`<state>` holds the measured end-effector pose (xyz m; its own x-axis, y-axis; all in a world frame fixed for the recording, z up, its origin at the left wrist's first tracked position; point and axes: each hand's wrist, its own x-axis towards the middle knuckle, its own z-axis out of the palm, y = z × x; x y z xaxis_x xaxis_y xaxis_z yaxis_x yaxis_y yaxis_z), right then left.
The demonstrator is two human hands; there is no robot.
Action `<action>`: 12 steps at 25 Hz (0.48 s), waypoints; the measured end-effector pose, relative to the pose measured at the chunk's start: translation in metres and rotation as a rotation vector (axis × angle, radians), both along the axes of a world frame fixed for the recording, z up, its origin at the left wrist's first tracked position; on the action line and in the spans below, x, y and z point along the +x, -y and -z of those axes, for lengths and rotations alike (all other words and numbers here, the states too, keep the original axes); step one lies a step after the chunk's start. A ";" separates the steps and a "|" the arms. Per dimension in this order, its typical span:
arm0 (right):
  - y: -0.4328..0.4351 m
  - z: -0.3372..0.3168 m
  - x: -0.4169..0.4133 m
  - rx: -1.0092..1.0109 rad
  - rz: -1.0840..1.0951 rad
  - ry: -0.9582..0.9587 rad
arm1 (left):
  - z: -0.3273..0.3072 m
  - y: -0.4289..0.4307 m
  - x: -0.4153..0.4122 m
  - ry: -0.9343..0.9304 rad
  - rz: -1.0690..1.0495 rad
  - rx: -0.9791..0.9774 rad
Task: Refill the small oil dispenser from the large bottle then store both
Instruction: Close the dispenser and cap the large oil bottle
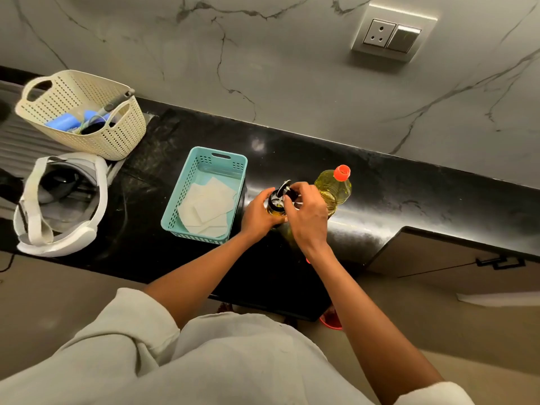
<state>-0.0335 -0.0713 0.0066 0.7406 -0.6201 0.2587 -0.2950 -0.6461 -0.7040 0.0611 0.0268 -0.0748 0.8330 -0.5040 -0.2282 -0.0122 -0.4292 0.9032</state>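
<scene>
The small oil dispenser (276, 206) stands on the black counter (409, 206), a glass body with a black top. My left hand (257, 214) wraps around its body. My right hand (306, 211) pinches its black and silver lid (285, 189), which sits tilted at the dispenser's mouth. Just behind my right hand stands the large oil bottle (336, 188), clear plastic with yellow oil and a red cap on top, upright and touched by neither hand.
A teal plastic basket (175, 217) holding folded paper sheets sits left of the dispenser. Farther left are a cream woven basket (117, 141) with utensils and a white headset (58, 241). A wall socket (391, 35) is on the marble backsplash. A cabinet door (453, 258) is below right.
</scene>
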 end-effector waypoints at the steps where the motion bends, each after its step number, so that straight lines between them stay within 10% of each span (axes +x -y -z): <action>1: 0.000 -0.001 0.006 -0.061 -0.016 -0.035 | 0.001 0.000 0.000 0.004 -0.004 -0.004; 12: 0.006 -0.003 0.034 -0.274 -0.116 -0.327 | 0.004 -0.002 -0.002 -0.018 -0.017 -0.043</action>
